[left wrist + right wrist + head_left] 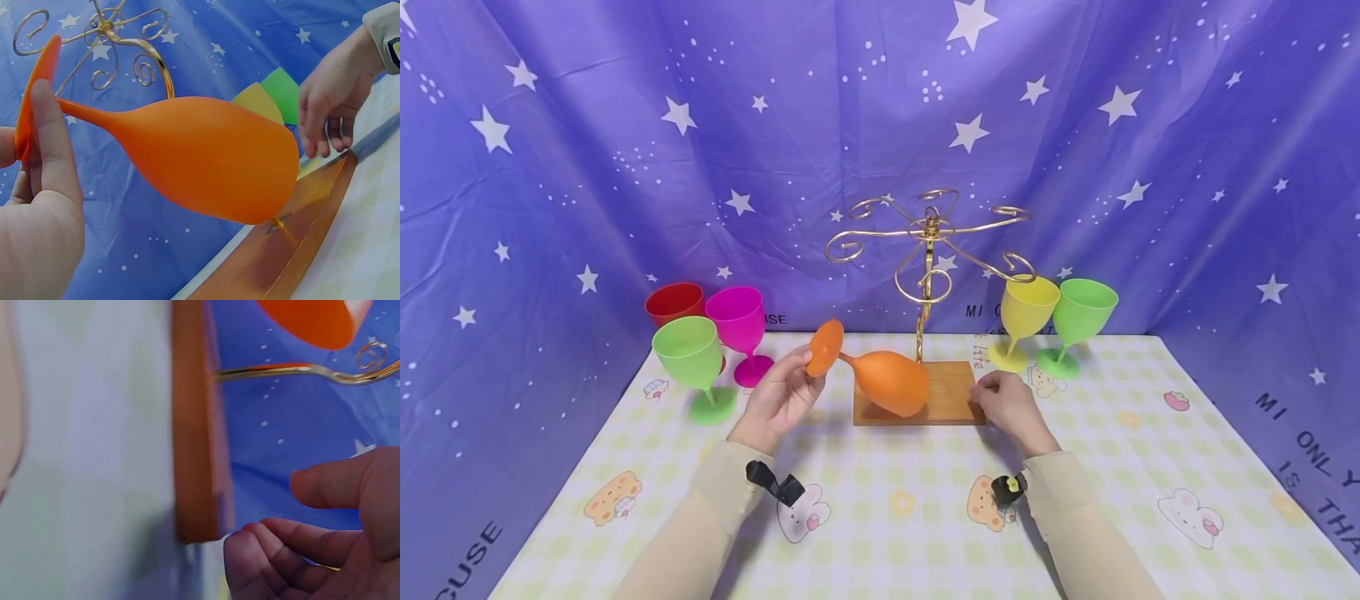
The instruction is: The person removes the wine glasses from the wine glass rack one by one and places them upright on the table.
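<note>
An orange plastic goblet [891, 383] lies tilted on its side in the air, its mouth toward the lower right. My left hand [784, 396] pinches the goblet's round foot between thumb and fingers. Behind the bowl stands a gold wire glass rack [929, 250] with curled arms, fixed to a wooden base [957, 387]. By the right end of that base is my right hand [1009, 406]; its fingers are loosely bent and hold nothing. In the right wrist view, those fingers [256, 559] are close to the base's corner; whether they touch it, I cannot tell.
At the left stand a red goblet [674, 302], a magenta goblet [737, 321] and a light green goblet [687, 352]. A yellow goblet [1028, 308] and a green goblet [1084, 310] are at the right. A blue star-printed curtain [820, 125] hangs behind the checkered tablecloth [887, 542].
</note>
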